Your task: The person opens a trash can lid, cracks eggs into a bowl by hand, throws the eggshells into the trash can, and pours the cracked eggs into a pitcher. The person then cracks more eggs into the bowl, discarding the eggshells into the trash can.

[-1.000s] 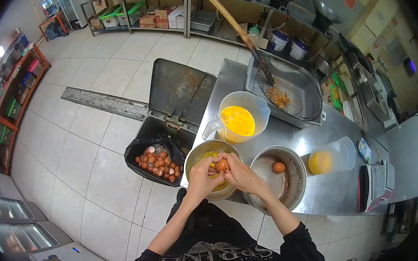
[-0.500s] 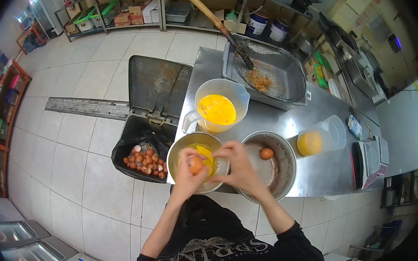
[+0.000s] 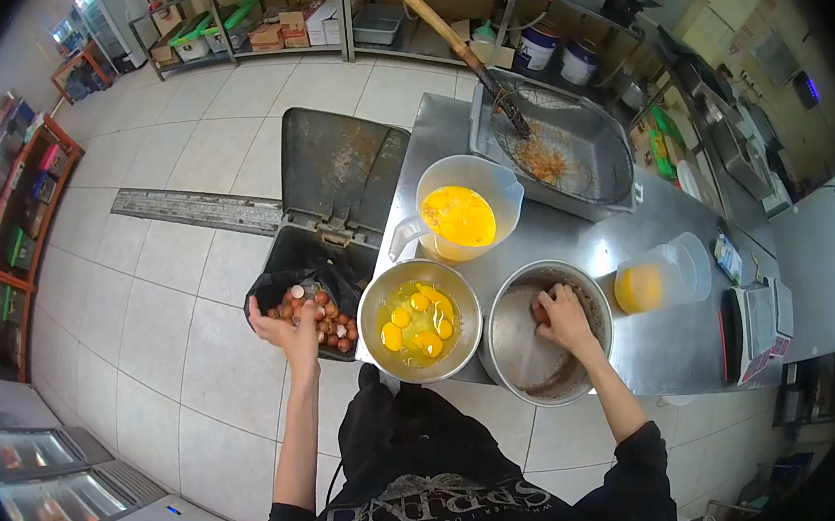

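My left hand (image 3: 290,335) is over the black-lined bin (image 3: 267,265), its fingers apart above the cracked brown eggshells (image 3: 340,332) piled inside. Down in the deep metal pot (image 3: 528,365), my right hand (image 3: 568,320) has its fingers closed around a brown egg (image 3: 542,311), which they partly cover. Between both hands stands a metal bowl (image 3: 374,350) with several whole yolks (image 3: 427,343) in clear egg white. Just behind it, a translucent plastic jug (image 3: 496,178) with a handle holds yellow egg.
On the steel table (image 3: 587,244) are a grey tub (image 3: 620,166) with a wire strainer and long wooden handle (image 3: 424,14), another clear container (image 3: 690,269) with yellow liquid, and a scale (image 3: 751,329). The bin's lid (image 3: 338,163) is raised against the table's left side.
My hands have parted from over the bowl, where they held a cracked egg. The left moved to the bin, the right into the pot onto the egg. More yolks show in the bowl.
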### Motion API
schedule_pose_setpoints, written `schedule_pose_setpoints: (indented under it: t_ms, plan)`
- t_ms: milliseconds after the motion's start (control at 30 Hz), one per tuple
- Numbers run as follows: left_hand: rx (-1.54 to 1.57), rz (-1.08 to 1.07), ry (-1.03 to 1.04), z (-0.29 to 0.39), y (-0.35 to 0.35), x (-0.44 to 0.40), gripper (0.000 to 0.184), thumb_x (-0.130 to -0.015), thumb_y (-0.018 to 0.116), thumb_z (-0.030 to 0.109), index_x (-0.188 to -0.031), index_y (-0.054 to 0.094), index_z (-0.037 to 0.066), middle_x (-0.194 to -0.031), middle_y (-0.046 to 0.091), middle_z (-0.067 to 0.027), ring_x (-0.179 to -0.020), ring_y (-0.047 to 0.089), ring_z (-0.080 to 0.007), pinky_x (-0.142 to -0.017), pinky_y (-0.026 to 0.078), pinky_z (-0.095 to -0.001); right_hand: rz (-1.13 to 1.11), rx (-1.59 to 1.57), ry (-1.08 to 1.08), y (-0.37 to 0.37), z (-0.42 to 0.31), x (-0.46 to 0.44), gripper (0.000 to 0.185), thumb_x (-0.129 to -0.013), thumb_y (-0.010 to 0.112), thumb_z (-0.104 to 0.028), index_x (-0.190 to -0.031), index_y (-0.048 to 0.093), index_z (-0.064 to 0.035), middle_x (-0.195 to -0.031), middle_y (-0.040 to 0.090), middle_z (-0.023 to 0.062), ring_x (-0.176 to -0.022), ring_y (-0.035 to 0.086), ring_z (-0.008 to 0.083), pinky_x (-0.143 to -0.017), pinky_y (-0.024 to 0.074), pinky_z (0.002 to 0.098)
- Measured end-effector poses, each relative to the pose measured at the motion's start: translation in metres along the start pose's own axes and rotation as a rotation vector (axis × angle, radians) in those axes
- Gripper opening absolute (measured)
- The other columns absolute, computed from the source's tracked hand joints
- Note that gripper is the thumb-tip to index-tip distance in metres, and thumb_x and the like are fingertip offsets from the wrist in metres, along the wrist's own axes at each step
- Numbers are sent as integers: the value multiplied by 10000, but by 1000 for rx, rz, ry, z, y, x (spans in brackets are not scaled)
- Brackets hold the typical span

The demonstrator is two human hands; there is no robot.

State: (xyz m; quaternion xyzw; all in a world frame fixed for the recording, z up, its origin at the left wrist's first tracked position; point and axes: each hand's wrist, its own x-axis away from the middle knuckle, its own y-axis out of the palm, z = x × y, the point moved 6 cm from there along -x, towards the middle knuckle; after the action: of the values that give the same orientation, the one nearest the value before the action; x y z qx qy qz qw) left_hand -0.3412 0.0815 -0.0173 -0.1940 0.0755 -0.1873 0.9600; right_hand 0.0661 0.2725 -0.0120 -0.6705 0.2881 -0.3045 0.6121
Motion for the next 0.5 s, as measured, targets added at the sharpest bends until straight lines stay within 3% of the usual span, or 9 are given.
schedule_pose_setpoints:
  t_ms: [67,100,167,200,300,367,433,467,500]
  plan:
    - [96,29,-55,-1,-7,1,906,-752,687,152,-1426,92,48,-1428,83,-229,-1332,127,-339,-1092,180,-417,1,-448,66,-3,0,1,300,-718,567,-16,-1005,517,-89,-979,499,147,-917,538,291,-770,465,393]
    - [190,57,-113,-5,-10,2,911,-763,683,170,-1441,80,84,-1443,45,-228,-1351,93,-331,-1099,169,-417,3,-440,64,5,1,-2,300,-718,567,-16,-1005,517,-89,-979,499,147,-917,538,291,-770,465,393]
    - [238,65,-140,-3,-13,3,893,-777,652,159,-1445,61,102,-1445,18,-231,-1351,86,-326,-1093,178,-421,-67,-1659,379,43,13,-5,290,-766,515,-43,-1051,477,-77,-1010,514,131,-909,543,260,-761,466,382]
    - [297,73,-155,2,-16,4,891,-781,650,162,-1446,59,110,-1445,14,-234,-1351,83,-330,-1091,180,-427,-98,-2115,275,32,-4,-8,316,-827,492,-117,-1136,449,-67,-1053,529,125,-876,542,230,-750,465,378]
    - [377,76,-200,10,-18,6,897,-787,649,161,-1450,46,128,-1442,12,-236,-1345,110,-336,-1083,199,-431,-63,-2457,274,-19,-42,-16,348,-869,465,-173,-1201,432,-72,-1075,536,133,-832,547,233,-750,466,379]
    - [345,53,-204,11,-15,8,902,-788,646,138,-1453,37,135,-1440,23,-232,-1334,147,-334,-1084,204,-419,-17,-2433,248,-40,-65,-16,385,-886,490,-163,-1250,412,-65,-1108,543,136,-811,554,229,-755,464,368]
    - [383,35,-184,26,-7,15,854,-791,622,92,-1442,68,91,-1420,85,-207,-1314,192,-302,-1085,210,-387,305,-1575,124,-65,-76,-15,375,-901,512,-139,-1254,408,-65,-1149,532,134,-907,552,232,-820,455,366]
    - [425,11,-161,35,-1,20,808,-795,598,45,-1430,99,48,-1401,146,-182,-1295,238,-270,-1087,217,-355,422,-1322,38,-75,-89,-14,404,-873,562,-84,-1249,419,-57,-1200,493,165,-1026,527,277,-897,431,383]
    - [427,9,-156,37,5,25,808,-795,598,45,-1430,99,48,-1401,146,-182,-1295,238,-270,-1087,217,-355,429,-1322,37,-70,-90,-16,404,-873,562,-84,-1249,419,-57,-1200,493,165,-1026,527,277,-897,431,383]
